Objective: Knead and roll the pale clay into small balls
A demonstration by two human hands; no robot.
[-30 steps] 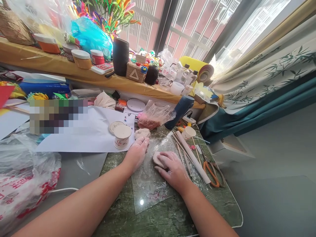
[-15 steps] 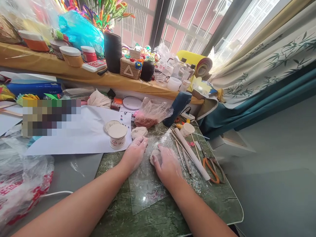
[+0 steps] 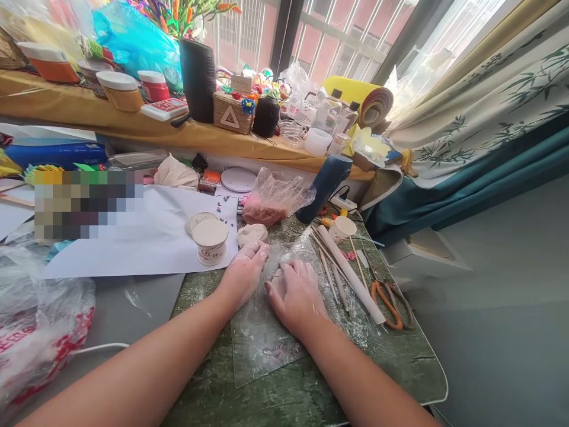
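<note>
The pale dough piece lies on the clear sheet, half covered by the right hand; these fingers, curled over it before, now lie flatter and close together, with the thumb along its near edge; so it is probably being pressed, though its thickness I cannot tell; at nine o'clock from it the left hand stays with fingers bunched, contents hidden; the dough lump sits at eleven, the white rolling pin at three.

The right hand is now covering more of the dough than one second earlier; the fingers are reaching farther forward, and the thumb is lying nearer its left edge.
</note>
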